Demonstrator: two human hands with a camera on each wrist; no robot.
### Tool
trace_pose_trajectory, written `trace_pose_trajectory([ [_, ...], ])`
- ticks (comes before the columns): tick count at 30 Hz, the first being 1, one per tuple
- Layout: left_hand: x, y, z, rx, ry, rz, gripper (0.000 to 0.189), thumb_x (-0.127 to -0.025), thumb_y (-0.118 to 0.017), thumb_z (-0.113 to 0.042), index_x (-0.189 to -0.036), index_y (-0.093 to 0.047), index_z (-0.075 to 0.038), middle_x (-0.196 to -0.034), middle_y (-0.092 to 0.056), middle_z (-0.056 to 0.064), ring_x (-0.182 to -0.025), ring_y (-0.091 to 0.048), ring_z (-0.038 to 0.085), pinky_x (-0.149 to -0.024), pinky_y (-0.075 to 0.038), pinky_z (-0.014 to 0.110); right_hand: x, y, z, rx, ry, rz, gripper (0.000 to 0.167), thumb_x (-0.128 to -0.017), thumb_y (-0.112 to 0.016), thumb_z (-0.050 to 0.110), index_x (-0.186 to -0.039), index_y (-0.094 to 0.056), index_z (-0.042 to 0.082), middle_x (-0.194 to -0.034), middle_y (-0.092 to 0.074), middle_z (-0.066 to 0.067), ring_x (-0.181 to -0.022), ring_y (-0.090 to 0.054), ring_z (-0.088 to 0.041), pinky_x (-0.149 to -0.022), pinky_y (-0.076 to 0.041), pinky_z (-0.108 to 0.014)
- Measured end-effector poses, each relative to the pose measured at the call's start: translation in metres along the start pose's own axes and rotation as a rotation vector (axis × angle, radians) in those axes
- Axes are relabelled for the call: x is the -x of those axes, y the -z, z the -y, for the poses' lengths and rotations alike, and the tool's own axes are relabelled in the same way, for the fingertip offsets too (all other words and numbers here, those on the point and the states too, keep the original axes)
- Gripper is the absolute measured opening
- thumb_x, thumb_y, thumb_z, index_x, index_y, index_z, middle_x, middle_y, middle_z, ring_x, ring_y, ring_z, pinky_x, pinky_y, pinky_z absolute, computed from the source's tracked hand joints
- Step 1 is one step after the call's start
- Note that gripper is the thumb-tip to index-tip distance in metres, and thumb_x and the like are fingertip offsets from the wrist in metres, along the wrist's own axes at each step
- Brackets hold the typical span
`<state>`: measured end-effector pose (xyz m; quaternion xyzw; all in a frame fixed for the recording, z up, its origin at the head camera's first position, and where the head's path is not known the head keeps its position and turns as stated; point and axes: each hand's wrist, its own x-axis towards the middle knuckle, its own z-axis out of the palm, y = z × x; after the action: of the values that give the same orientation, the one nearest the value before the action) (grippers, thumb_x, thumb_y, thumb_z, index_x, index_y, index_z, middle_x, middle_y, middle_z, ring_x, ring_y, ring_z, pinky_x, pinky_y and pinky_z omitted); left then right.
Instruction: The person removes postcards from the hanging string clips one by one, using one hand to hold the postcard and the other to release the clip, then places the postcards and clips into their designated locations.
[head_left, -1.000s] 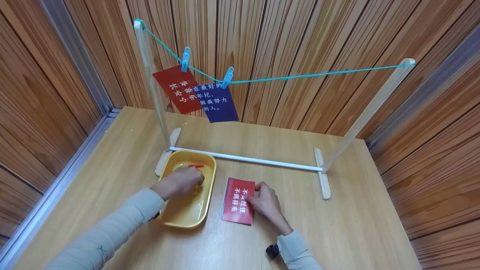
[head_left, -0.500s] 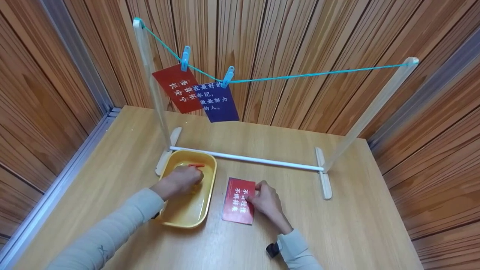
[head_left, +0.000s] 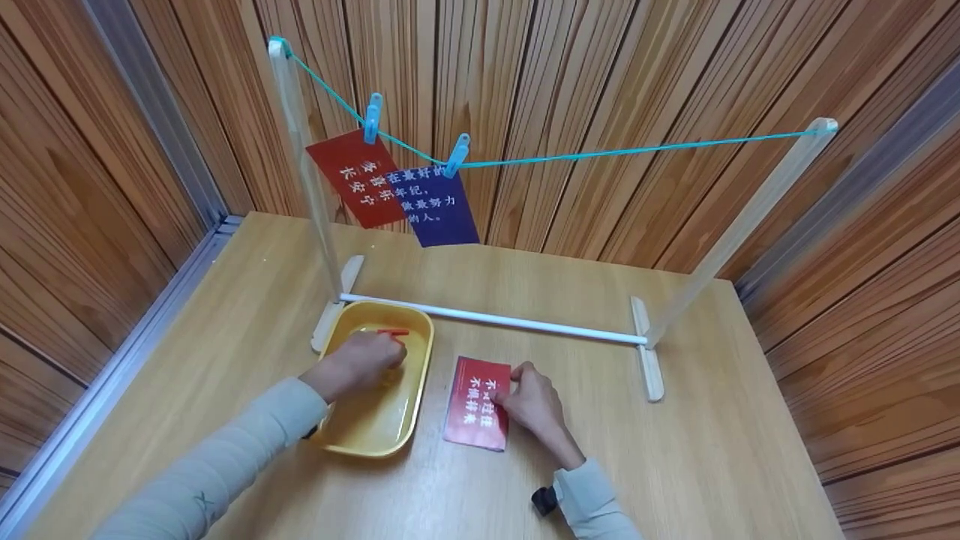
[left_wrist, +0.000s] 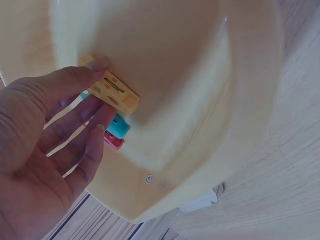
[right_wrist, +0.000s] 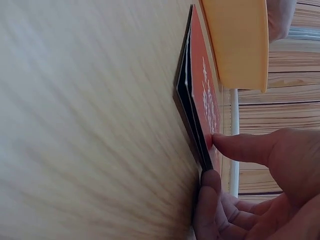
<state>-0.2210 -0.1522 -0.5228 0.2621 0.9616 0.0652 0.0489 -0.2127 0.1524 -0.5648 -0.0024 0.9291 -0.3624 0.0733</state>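
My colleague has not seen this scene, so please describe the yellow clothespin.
On the table, find the yellow tray. Inside, the left hand pinches this clothespin. Its yellow colour sets it apart from the teal peg and red peg beside it.

The yellow tray (head_left: 373, 429) is gleaming like smooth, glossy plastic, and the yellow peg (left_wrist: 119, 93) is looking like duller plastic. The red card (head_left: 480, 429) is catching a faint sheen on smooth paper. The table (head_left: 615, 450) is showing smooth wood grain; the left sleeve (head_left: 240, 442) is looking like matt, wrinkled cloth.
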Motion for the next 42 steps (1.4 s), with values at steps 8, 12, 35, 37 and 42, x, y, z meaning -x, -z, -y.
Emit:
trace_pose_trajectory([
  [8,-0.001,0.001,-0.001,0.011,0.036,0.045,0.004,-0.095,-0.074,-0.005,-0.096,-0.075,-0.009,-0.073,-0.057,0.002,-0.071,-0.055,0.022,-0.071,-0.048,0.032,0.001,0.001,-0.001,0.001,0.007,0.005,0.043,-0.089,-0.084,0.019,-0.118,-0.060,0.000,-0.095,-0.069,-0.011,-0.071,-0.057,-0.016,-0.059,-0.042,-0.025],
  [12,0.000,-0.001,-0.001,0.027,0.052,0.039,0.005,-0.094,-0.077,-0.008,-0.099,-0.076,-0.010,-0.074,-0.061,0.001,-0.072,-0.056,0.021,-0.074,-0.050,0.032,0.001,0.001,-0.002,-0.005,0.002,0.007,0.043,-0.090,-0.084,0.021,-0.119,-0.059,0.000,-0.095,-0.068,-0.011,-0.070,-0.056,-0.016,-0.058,-0.041,-0.026],
  [35,0.006,0.011,0.001,-0.037,0.033,0.034,0.013,-0.094,-0.078,-0.011,-0.107,-0.077,-0.009,-0.080,-0.068,0.004,-0.069,-0.057,0.021,-0.073,-0.055,0.032,0.002,0.007,0.001,-0.029,-0.004,-0.030,0.039,-0.093,-0.081,0.025,-0.117,-0.061,0.001,-0.082,-0.062,-0.005,-0.062,-0.054,-0.014,-0.054,-0.042,-0.025],
  [37,0.006,0.014,0.000,-0.041,0.030,0.031,0.014,-0.094,-0.079,-0.011,-0.108,-0.077,-0.009,-0.082,-0.070,0.005,-0.069,-0.057,0.021,-0.073,-0.056,0.033,0.002,0.009,0.001,-0.040,-0.006,-0.033,0.038,-0.093,-0.080,0.025,-0.117,-0.062,0.001,-0.082,-0.063,-0.005,-0.062,-0.055,-0.014,-0.054,-0.042,-0.025],
  [42,0.008,0.022,-0.004,-0.060,0.024,0.030,0.021,-0.092,-0.082,-0.016,-0.110,-0.076,-0.008,-0.086,-0.073,0.007,-0.069,-0.057,0.021,-0.070,-0.057,0.034,0.004,0.010,0.000,-0.072,-0.006,-0.040,0.037,-0.095,-0.078,0.026,-0.118,-0.062,0.002,-0.083,-0.065,-0.005,-0.059,-0.056,-0.014,-0.052,-0.042,-0.024],
])
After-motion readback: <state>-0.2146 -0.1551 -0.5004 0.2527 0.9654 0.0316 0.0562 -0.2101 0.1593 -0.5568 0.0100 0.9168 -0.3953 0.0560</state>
